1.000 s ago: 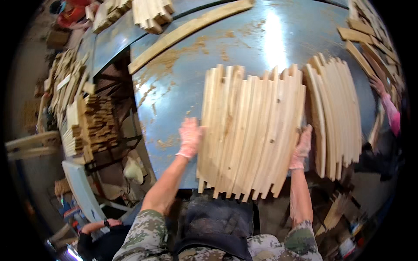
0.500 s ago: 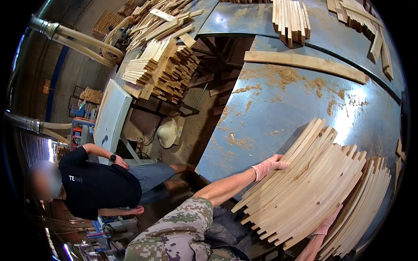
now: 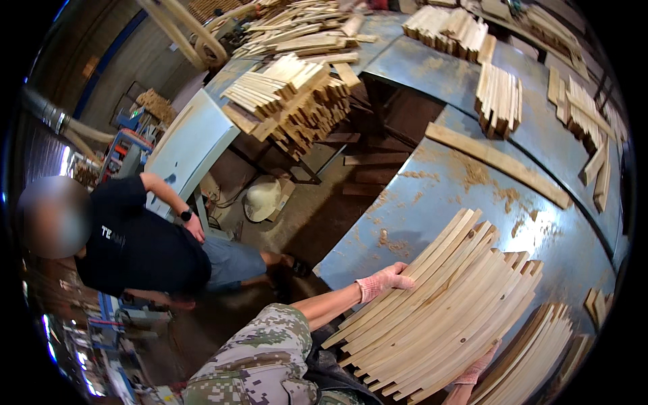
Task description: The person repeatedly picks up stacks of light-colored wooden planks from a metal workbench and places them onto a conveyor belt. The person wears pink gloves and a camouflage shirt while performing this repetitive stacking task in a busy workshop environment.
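A wide batch of pale wooden strips (image 3: pixel 439 310) lies side by side between my hands, its near ends reaching past the table's edge. My left hand (image 3: pixel 386 280), in a pinkish knit glove, is closed on the batch's left edge, thumb on top. At the opposite edge my right hand (image 3: pixel 476 368), gloved alike, presses against the outermost strip; its fingers are partly hidden. Right of that hand a second row of wooden strips (image 3: pixel 530 354) rests on the metal table (image 3: pixel 405 209), apart from the batch.
A long board (image 3: pixel 496 164) and sawdust lie across the table beyond the batch. Small stacks of strips (image 3: pixel 498 101) stand farther back. At left, a person in a dark shirt (image 3: pixel 145 236) stands near a pale machine table (image 3: pixel 196 131). A big lumber pile (image 3: pixel 297 101) stands behind.
The view has turned and tilted up. My two hands have shifted the batch of strips left, and the gap to the second row has widened.
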A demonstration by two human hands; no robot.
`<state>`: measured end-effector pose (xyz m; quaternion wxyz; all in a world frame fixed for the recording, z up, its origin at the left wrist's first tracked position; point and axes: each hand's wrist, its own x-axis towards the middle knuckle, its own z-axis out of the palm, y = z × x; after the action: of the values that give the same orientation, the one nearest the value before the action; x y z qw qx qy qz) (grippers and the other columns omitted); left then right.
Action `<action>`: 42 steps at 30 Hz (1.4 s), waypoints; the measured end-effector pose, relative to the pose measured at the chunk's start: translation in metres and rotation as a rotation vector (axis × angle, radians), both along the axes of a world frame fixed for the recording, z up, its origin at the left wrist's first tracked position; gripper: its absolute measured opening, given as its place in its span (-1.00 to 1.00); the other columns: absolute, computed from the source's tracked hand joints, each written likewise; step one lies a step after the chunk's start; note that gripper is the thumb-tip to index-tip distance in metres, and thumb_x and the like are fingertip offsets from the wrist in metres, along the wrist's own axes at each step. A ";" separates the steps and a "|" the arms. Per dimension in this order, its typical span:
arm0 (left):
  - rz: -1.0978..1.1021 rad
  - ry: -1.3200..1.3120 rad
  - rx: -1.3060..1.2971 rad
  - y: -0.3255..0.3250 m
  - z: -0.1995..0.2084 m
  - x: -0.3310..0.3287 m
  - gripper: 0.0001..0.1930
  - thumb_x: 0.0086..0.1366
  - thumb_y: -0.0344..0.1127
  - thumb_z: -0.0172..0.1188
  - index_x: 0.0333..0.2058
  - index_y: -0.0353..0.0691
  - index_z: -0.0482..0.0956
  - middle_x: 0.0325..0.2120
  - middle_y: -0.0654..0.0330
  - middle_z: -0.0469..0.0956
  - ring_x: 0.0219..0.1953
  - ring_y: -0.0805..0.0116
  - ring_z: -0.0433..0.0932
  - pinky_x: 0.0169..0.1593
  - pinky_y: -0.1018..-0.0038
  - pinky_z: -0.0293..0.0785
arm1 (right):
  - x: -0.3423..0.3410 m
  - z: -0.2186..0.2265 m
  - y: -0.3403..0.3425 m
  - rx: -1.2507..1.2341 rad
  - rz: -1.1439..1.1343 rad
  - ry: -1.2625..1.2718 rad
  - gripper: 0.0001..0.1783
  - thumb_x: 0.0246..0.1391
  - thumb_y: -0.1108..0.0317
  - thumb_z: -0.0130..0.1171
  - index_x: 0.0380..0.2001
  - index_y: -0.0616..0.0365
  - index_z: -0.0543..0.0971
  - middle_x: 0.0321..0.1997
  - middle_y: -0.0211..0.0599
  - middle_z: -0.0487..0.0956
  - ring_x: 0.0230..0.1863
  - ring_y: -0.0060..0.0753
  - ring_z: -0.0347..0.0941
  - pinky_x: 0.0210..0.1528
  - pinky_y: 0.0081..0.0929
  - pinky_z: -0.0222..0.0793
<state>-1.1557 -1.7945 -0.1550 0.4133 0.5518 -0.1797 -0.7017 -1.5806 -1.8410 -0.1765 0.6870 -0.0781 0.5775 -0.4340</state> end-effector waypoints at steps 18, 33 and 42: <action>0.581 -0.063 -0.433 0.188 0.197 0.141 -0.12 0.06 -0.44 0.54 0.36 -0.20 0.31 0.18 0.20 0.50 0.22 0.31 0.49 0.33 0.27 0.42 | 0.195 0.091 -0.067 -0.355 0.548 -0.340 -0.27 0.48 -0.16 -0.04 0.42 0.19 0.39 0.38 -0.10 0.53 0.30 -0.03 0.50 0.35 -0.05 0.48; 0.454 -0.139 -0.533 0.250 0.245 0.047 0.23 -0.14 -0.29 0.75 0.49 -0.15 0.16 0.35 0.16 0.35 0.41 0.20 0.32 0.44 0.16 0.28 | 0.091 0.024 -0.005 -0.268 0.326 -0.546 -0.31 0.44 -0.17 0.05 0.38 0.10 0.46 0.28 -0.13 0.64 0.21 0.01 0.60 0.30 0.04 0.55; 0.423 -0.401 -0.547 0.309 0.239 0.023 0.25 -0.25 -0.37 0.77 0.43 -0.29 0.19 0.32 0.11 0.44 0.29 0.16 0.50 0.31 0.14 0.48 | 0.097 0.061 -0.006 -0.236 0.415 -0.573 -0.37 0.45 -0.11 0.04 0.33 0.13 0.50 0.24 -0.14 0.66 0.19 -0.02 0.61 0.28 0.01 0.56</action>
<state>-1.1323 -1.4855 0.0835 0.6370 0.5722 -0.3198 -0.4056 -1.4840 -1.8467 -0.1151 0.8804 -0.1476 0.2798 -0.3532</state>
